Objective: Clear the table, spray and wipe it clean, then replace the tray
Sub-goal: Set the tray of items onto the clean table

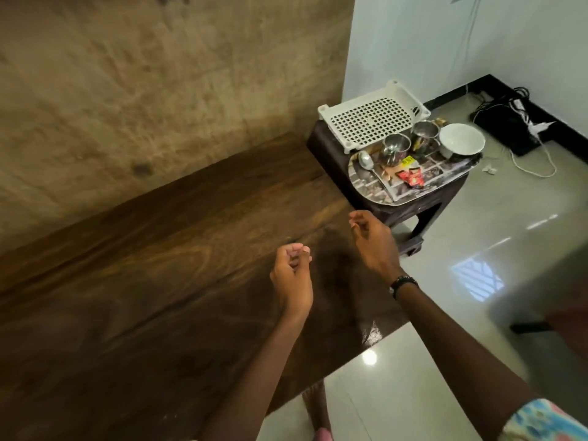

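The dark wooden table (159,265) fills the left and centre of the head view, with nothing standing on it. My left hand (291,275) hovers above its right part, fingers curled loosely and holding nothing. My right hand (372,240) hangs over the table's right edge, fingers half bent and also holding nothing. Beyond it, a patterned tray (445,176) rests on a dark stool (410,214). It carries two steel cups (396,149), a white bowl (461,140), a spoon (366,162) and a red packet (413,178).
A white perforated plastic basket (370,117) lies upside down at the back of the stool. A power strip with cables (521,122) sits on the glossy tiled floor by the wall. My bare foot (315,405) shows under the table's near edge.
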### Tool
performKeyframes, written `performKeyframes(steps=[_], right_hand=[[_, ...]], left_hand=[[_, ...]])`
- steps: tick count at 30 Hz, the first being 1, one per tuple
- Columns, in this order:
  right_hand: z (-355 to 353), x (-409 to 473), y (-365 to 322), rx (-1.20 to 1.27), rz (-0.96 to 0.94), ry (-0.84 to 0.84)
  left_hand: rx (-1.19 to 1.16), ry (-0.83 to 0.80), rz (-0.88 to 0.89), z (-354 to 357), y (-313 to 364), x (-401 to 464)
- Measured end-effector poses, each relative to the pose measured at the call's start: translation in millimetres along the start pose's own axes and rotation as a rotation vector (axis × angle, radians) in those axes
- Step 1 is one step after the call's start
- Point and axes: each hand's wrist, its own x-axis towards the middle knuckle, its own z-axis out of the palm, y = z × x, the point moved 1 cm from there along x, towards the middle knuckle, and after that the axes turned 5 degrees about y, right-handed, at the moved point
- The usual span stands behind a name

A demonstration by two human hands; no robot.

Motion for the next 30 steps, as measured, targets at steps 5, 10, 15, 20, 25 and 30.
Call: performKeyframes(steps=[5, 10, 15, 20, 25, 30], right_hand=[[-39.9, 61.3, 33.6, -0.074, 0.003, 0.079], [-96.3, 125.9, 54.2, -0.107, -0.086, 0.220], [-141.4, 209.2, 78.3, -0.168, -0.076, 0.323], [-174.3, 286.2, 120.3, -0.213, -0.069, 0.339], [-194.3, 340.5, 167.5, -0.243, 0.078, 0.194], [-194.3, 368.9, 202.6, 0.129, 0.381, 0.045]], left_hand=[[-0.005, -0.099, 0.005, 51.4, 16.9, 22.8], [0.000, -0.093, -0.025, 102.5, 34.2, 33.6], [0.056, -0.042, -0.043, 154.6, 43.0, 49.1], [0.036, 0.000, -0.157, 210.6, 42.7, 68.4], [0.112, 0.069, -0.228, 251.0, 28.4, 89.0], [0.198, 0.126, -0.259, 266.4, 24.9, 102.5]])
